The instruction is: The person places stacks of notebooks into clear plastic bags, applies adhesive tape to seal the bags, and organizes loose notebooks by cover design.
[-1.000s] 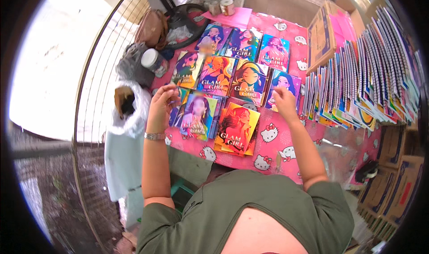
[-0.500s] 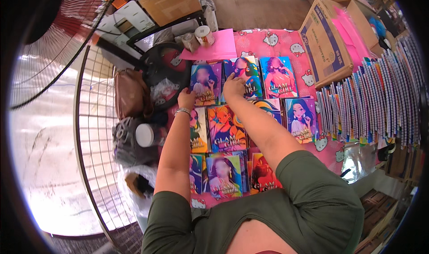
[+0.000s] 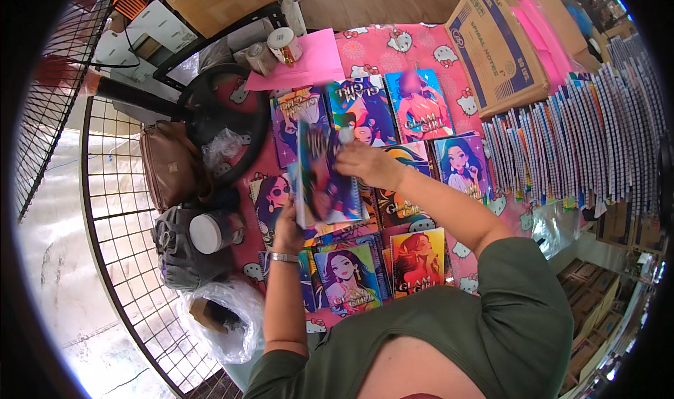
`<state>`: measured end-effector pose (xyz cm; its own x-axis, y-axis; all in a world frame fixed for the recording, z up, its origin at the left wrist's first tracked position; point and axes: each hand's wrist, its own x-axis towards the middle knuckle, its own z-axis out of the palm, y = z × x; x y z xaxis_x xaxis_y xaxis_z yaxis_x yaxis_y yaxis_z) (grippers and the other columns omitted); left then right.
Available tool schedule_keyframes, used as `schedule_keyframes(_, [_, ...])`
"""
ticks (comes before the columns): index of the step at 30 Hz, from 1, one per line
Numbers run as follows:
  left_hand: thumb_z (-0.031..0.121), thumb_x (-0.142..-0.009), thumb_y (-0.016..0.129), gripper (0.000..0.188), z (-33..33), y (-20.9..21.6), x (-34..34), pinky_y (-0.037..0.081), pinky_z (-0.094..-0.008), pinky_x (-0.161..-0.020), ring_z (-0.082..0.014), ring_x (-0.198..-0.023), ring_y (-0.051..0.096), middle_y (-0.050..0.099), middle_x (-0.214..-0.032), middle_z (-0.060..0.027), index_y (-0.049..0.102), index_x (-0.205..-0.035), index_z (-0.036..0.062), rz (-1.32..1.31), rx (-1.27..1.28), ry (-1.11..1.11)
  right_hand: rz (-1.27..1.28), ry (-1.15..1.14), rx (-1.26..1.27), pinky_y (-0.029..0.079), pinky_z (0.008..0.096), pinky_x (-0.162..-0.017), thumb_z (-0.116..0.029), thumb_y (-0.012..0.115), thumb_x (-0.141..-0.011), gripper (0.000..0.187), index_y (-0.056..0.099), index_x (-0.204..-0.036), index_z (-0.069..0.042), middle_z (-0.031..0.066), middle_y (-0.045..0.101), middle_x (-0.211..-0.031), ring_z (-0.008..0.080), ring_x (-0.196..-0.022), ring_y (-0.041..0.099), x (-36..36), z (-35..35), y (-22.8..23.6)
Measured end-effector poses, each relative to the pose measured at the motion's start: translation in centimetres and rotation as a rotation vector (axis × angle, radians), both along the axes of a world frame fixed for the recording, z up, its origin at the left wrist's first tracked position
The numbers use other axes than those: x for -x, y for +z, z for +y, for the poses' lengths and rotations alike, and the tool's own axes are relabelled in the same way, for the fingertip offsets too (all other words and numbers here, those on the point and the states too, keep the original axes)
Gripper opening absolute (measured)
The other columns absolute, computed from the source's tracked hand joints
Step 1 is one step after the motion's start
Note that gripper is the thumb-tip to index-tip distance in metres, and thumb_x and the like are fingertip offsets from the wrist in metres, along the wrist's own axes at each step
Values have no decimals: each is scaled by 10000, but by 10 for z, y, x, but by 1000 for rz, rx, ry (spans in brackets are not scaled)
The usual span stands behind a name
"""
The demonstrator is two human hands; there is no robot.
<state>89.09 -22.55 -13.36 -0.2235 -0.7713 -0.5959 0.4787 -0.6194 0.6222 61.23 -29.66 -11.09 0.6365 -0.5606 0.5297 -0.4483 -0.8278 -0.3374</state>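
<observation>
Held a little above the table is a spiral notebook (image 3: pixel 330 192) with a colourful cover, blurred by motion; I cannot tell whether it is a single one. My left hand (image 3: pixel 288 229) grips its lower left side, pages showing along that edge. At its upper right, the fingers of my right hand (image 3: pixel 368 164) are closed on the edge. Beyond lie an upside-down purple notebook (image 3: pixel 298 122) and an upside-down blue-green notebook (image 3: pixel 361 115). Around my hands are more illustrated notebooks, among them a pink-and-blue one (image 3: pixel 420 108) and a yellow-and-red one (image 3: pixel 418 262).
A long row of spiral notebooks (image 3: pixel 562 143) stands at the right, below an open cardboard box (image 3: pixel 495 55). A pink sheet (image 3: pixel 316 58) bears two round containers. Along the left are a black fan base (image 3: pixel 263 136), a brown bag (image 3: pixel 168 164) and a wire grid (image 3: pixel 112 237).
Both hands have moved nearer to me and now hold a notebook off the table. The far left and far middle notebooks now show upside-down covers. The view has shifted slightly.
</observation>
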Motion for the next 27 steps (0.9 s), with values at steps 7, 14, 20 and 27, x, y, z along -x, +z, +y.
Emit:
schedule_keyframes(7, [16,-832,690,444,43,-22,48,475,-307,-866,-158,-1012,569,577,-1136,-70,430,-1191,45,-454,163,51,354,-1067,-235,405,487,-986,-180,649,-805,480,509,-1224,10,167,608,-1120,329,-1113,558,72,-1,-39])
schedule_keyframes(14, [29,-832,689,439,91,-35,66,462,-324,-877,-157,-1029,547,570,-1121,-56,441,-1192,65,-324,59,138,531,-821,-472,538,497,-752,-242,584,-832,412,544,-1144,23,253,654,-938,402,-817,664,73,2,17])
schedule_keyframes(20, [250,-906,647,474,80,-26,62,463,-324,-905,-190,-1017,580,586,-1175,-69,456,-1284,37,-429,-44,41,281,-673,-845,498,450,-904,-422,573,-875,580,538,-1279,-6,307,603,-1117,397,-1044,612,16,87,53])
schedule_keyframes(27, [36,-827,692,548,173,14,16,487,-344,-904,-197,-1032,588,588,-1181,-79,441,-1314,57,-297,64,265,723,-1067,-569,535,537,-783,-139,437,-909,530,386,-1417,6,421,456,-1275,525,-1054,557,-26,99,-46])
